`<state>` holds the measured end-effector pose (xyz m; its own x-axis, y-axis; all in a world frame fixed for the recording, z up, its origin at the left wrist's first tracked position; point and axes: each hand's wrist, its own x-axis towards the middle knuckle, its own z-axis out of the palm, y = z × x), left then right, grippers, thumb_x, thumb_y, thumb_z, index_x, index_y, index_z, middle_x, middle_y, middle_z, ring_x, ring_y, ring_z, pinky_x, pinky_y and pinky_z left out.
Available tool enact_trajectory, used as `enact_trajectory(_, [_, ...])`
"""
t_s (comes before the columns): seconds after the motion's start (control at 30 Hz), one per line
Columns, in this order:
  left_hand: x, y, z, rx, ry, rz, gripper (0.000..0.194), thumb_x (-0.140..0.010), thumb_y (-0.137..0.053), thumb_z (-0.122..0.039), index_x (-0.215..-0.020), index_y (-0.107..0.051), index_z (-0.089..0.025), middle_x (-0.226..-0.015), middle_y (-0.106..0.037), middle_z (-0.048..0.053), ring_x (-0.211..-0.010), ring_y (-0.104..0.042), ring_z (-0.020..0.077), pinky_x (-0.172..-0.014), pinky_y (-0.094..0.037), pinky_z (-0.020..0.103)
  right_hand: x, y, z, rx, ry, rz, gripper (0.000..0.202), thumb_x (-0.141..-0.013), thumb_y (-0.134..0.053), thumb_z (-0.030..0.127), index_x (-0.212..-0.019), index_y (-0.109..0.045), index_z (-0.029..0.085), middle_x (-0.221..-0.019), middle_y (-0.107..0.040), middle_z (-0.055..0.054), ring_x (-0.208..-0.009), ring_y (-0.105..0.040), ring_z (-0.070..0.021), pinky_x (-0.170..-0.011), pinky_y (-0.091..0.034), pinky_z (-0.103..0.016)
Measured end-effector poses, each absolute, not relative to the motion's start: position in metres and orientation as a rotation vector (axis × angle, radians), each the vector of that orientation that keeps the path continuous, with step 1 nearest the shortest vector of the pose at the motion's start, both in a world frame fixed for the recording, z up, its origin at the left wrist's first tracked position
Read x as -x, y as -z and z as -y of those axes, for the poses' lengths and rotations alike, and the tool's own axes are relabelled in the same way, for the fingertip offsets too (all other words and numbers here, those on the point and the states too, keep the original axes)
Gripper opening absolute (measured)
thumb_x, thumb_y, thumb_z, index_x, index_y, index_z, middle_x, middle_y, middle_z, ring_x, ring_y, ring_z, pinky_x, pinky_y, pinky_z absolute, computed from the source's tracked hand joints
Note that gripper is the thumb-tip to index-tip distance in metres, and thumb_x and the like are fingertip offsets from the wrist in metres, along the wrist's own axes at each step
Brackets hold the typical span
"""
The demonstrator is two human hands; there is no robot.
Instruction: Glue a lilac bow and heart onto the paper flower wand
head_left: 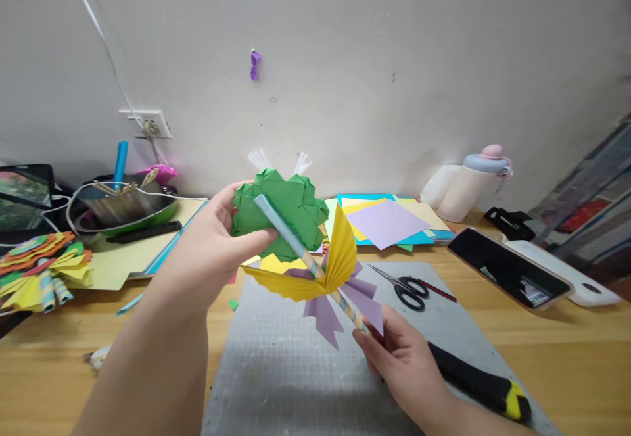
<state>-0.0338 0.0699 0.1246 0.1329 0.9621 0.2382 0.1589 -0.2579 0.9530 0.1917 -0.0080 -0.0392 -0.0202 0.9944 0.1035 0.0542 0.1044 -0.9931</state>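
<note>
A paper flower is held up tilted over the grey cutting mat (276, 370), its back toward me. Its green folded-paper head (290, 202) is gripped at the left edge by my left hand (229, 229), thumb across the back. A rolled striped paper stem (283, 225) runs from the head down to the right. Around the stem sit yellow pleated paper fans (340, 255) and notched purple paper pieces (362, 294). My right hand (394, 350) pinches the stem's lower end beside a purple piece. White fringed strips (303, 163) stick out above the head.
Scissors (407, 285) and a thin red-black stick (436, 289) lie right on the mat. A black tool with a yellow end (480, 380) is beside my right wrist. Phone (510, 268), bottle (470, 183) and coloured paper (387, 222) stand behind; finished paper flowers (44, 265) lie left.
</note>
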Motion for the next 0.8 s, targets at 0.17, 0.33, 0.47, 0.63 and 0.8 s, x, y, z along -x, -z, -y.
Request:
enact_trajectory(0.17, [0.029,-0.123,-0.072,-1.545,-1.292,-1.057,0.04,-0.068,-0.073,-0.02,-0.105,-0.057,-0.025,-0.099,-0.064,0.001,-0.089,-0.065,0.0191,-0.069,-0.055,0.025,-0.191,0.038,0.008,1.18,-1.079,1.321,0.023,-0.083,-0.058,0.043,-0.077,-0.06,0.021,-0.061,-0.039,0.003,-0.05,-0.035,-0.0099,-0.046,-0.029,-0.024])
enact_trajectory(0.33, [0.033,-0.124,-0.073,-1.552,-1.22,-1.04,0.037,-0.072,-0.071,-0.019,-0.106,-0.059,-0.026,-0.103,-0.067,0.0,-0.093,-0.065,0.0184,-0.074,-0.054,0.025,-0.192,0.038,0.006,1.202,-1.051,1.328,0.022,-0.082,-0.058,0.043,-0.078,-0.062,0.022,-0.064,-0.042,0.002,-0.051,-0.035,-0.0103,-0.047,-0.029,-0.024])
enact_trajectory(0.47, [0.04,-0.128,-0.073,-1.509,-1.205,-0.856,0.024,-0.079,-0.066,-0.025,-0.103,-0.065,-0.023,-0.099,-0.07,0.002,-0.09,-0.065,0.0162,-0.08,-0.054,0.028,-0.193,0.036,0.004,1.19,-1.015,1.346,0.021,-0.083,-0.057,0.042,-0.079,-0.062,0.022,-0.065,-0.045,0.001,-0.053,-0.037,-0.0109,-0.048,-0.031,-0.025])
enact_trajectory(0.63, [0.041,-0.129,-0.071,-1.474,-1.262,-0.848,0.018,-0.077,-0.07,-0.024,-0.095,-0.07,-0.024,-0.086,-0.073,0.0,-0.08,-0.068,0.0148,-0.078,-0.054,0.03,-0.194,0.038,0.003,1.201,-1.007,1.357,0.02,-0.082,-0.058,0.042,-0.082,-0.063,0.023,-0.067,-0.047,0.001,-0.054,-0.038,-0.0118,-0.05,-0.032,-0.026])
enact_trajectory(0.8, [0.039,-0.131,-0.066,-1.469,-1.317,-0.858,0.013,-0.074,-0.072,-0.022,-0.086,-0.07,-0.022,-0.08,-0.073,-0.001,-0.072,-0.068,0.0147,-0.07,-0.057,0.028,-0.194,0.041,0.001,1.204,-1.032,1.339,0.022,-0.083,-0.057,0.044,-0.087,-0.062,0.023,-0.067,-0.045,0.001,-0.055,-0.039,-0.0124,-0.05,-0.034,-0.026])
